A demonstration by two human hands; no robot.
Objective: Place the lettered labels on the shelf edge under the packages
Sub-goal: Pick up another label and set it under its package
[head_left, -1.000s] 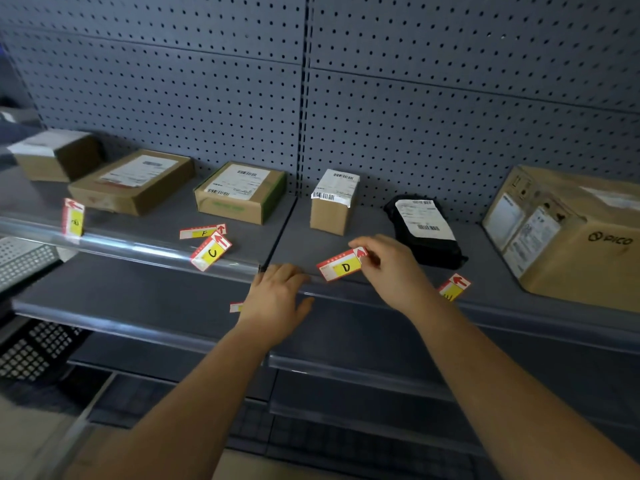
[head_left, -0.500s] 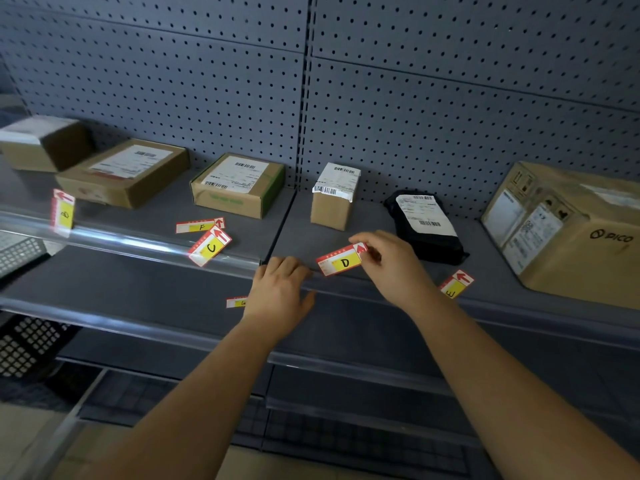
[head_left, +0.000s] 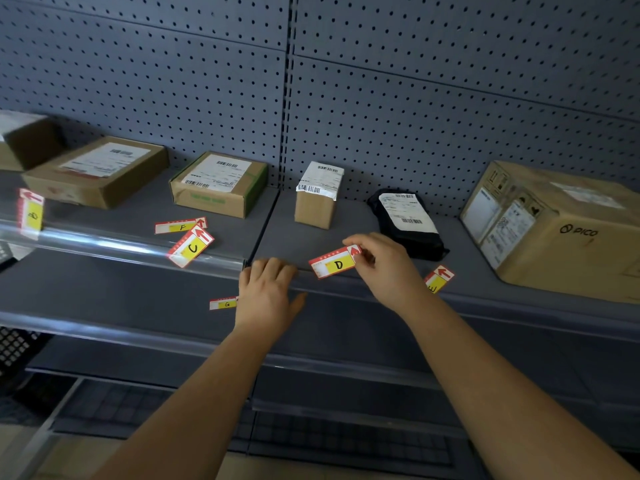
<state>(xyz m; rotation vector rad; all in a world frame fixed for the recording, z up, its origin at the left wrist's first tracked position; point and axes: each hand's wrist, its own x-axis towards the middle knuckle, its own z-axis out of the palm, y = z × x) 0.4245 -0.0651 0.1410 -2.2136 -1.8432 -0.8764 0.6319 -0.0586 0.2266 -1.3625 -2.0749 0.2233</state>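
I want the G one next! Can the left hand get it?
Probably yes. The left hand rests on the shelf edge right beside the G label, empty, with nothing between them.

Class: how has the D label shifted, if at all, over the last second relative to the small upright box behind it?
No. The D label, pinched in the right hand, sits just below-right of the small upright box, as before.

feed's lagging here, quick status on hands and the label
Right hand pinching D label at shelf edge, below small box. Left hand flat on the edge, empty. Nothing in the way.
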